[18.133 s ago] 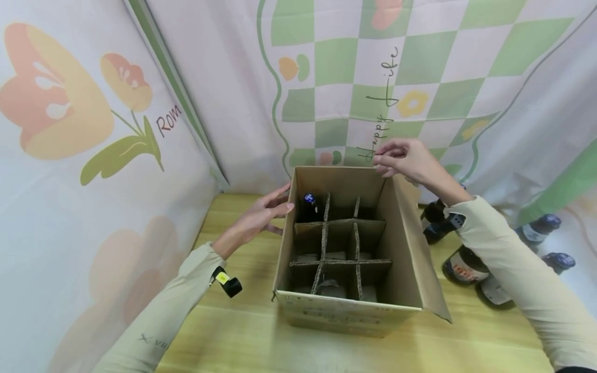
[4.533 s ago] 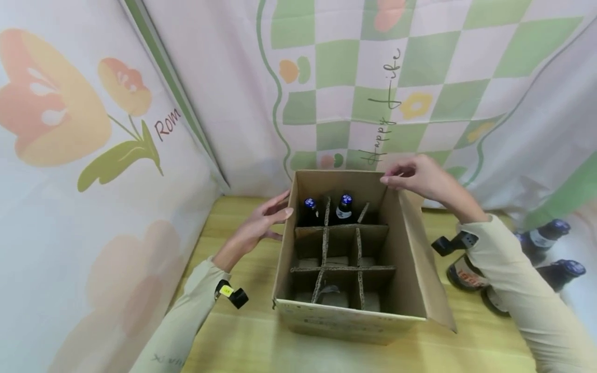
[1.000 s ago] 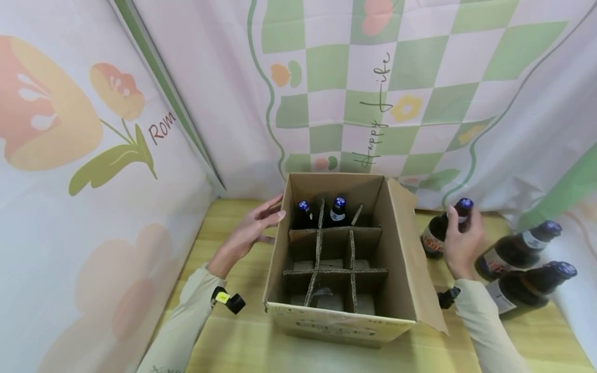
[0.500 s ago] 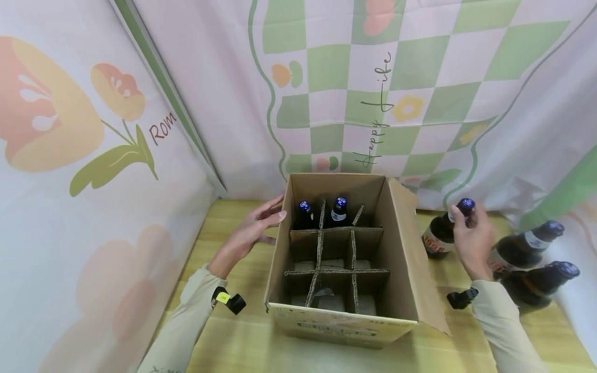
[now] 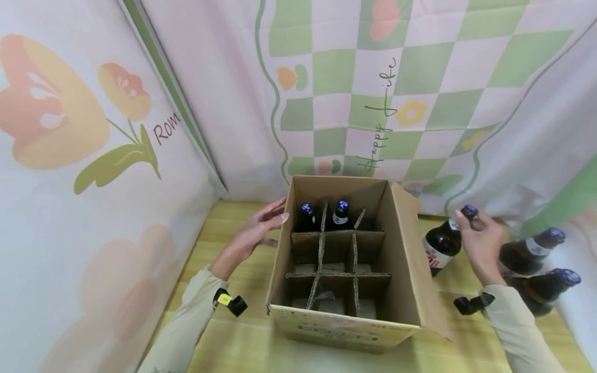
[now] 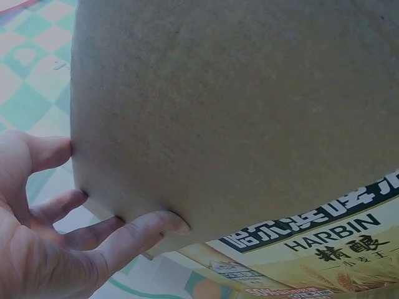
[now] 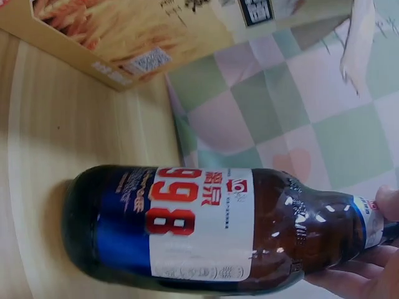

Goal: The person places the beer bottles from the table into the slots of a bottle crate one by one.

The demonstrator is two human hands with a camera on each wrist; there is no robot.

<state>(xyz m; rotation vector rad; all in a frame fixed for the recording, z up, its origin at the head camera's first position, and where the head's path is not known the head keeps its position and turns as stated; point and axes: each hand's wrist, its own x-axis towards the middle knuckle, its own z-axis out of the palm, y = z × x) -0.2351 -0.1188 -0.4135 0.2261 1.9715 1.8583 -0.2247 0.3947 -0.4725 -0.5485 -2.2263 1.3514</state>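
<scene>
My right hand (image 5: 485,243) grips the neck of a brown beer bottle (image 5: 443,242) just right of the carton. The bottle leans over toward that hand. In the right wrist view its white and blue label (image 7: 199,224) shows red figures "998". My left hand (image 5: 249,235) rests its fingers against the outside of the cardboard beer carton (image 5: 345,324); in the left wrist view its fingertips touch a plain brown flap (image 6: 218,112). Inside the carton, two blue-capped bottles stand in the back row, one at the left (image 5: 306,220) and one in the middle (image 5: 341,216).
Corrugated dividers (image 5: 338,275) split the carton into several cells. Two more beer bottles, one behind (image 5: 529,253) and one nearer (image 5: 543,290), stand at the right, partly hidden by my right arm. An open flap (image 5: 415,254) hangs out on the carton's right. A patterned curtain (image 5: 364,103) hangs behind.
Since the first frame a second bottle has come into the carton's back row. In the last second my right hand, at the bottle's neck, has shifted right and the bottle leans more. My left hand stays.
</scene>
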